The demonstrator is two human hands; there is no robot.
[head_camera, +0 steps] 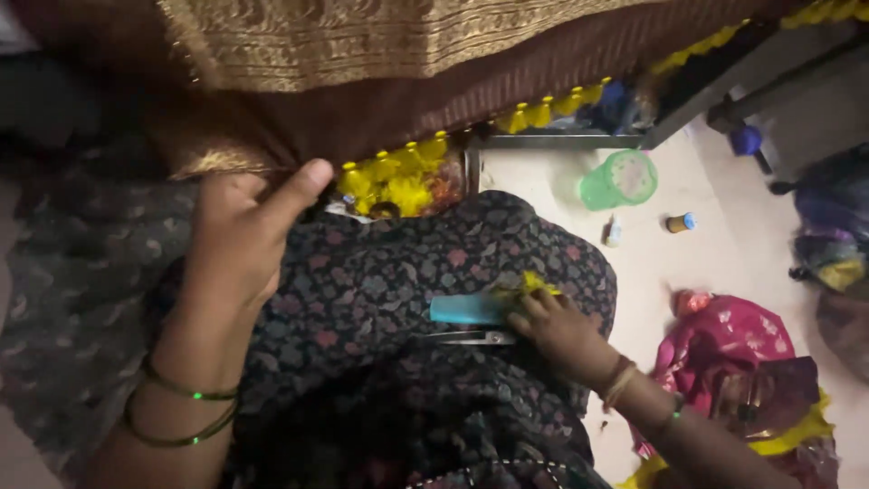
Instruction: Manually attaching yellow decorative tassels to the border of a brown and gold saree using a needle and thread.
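Bare floor (543, 190) open between lap and metal frame (561, 140); green container (620, 179), small spool (681, 222), pink cloth heap (724, 340) crowd right side.

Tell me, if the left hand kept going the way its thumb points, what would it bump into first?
Probably the yellow tassels on the brown cloth's edge, just past the left hand; depth is hard to judge.
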